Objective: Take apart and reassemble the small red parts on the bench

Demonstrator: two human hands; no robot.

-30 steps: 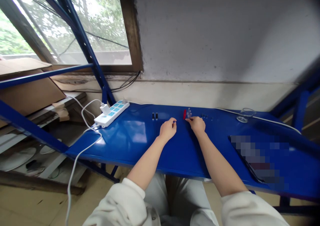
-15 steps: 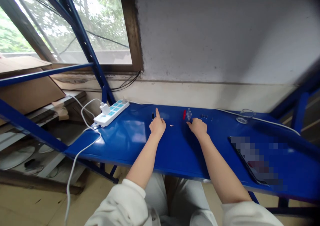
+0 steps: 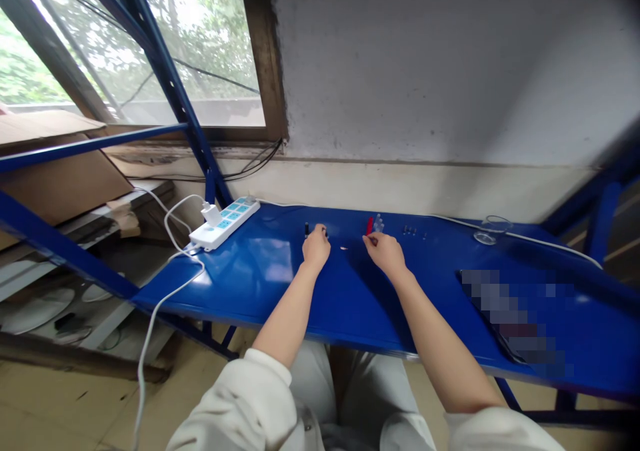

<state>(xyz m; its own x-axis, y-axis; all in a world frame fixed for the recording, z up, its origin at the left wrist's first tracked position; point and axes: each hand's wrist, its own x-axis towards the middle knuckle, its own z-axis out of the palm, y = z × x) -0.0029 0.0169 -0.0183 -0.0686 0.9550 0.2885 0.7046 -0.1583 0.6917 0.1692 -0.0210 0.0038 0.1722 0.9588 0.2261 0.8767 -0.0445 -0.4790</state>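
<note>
- Left hand (image 3: 316, 248): on the blue tabletop (image 3: 270, 298), fingers drawn into a narrow pinch. A small dark object (image 3: 325, 233) sits at the fingertips; at this resolution, it is not possible to confirm whether it is held or only touched.
- Right hand (image 3: 385, 252): fingers form a narrow pinch, with the tips just short of a red piece (image 3: 369, 226). Contact and any held item cannot be determined.
- Red piece: its long axis runs away from the person, and it lies ahead of the right hand, which is the nearer hand by a clear margin.
- Clear piece (image 3: 379, 223): stands just beside the red piece, on the side away from the left hand.
- Black cylinder (image 3: 307, 230): stands upright near the far edge, just beyond and left of the left hand.
- Pale fragment (image 3: 343, 248): lies between the two hands.
- Row of small dark parts (image 3: 410, 230): lies farther right along the far edge.
- Other items: a white power strip (image 3: 225, 224) with a plugged-in charger (image 3: 211, 214) at the left end, a glass dish (image 3: 485, 238) at the right, and a pixelated flat object (image 3: 515, 311) at the near right.
</note>
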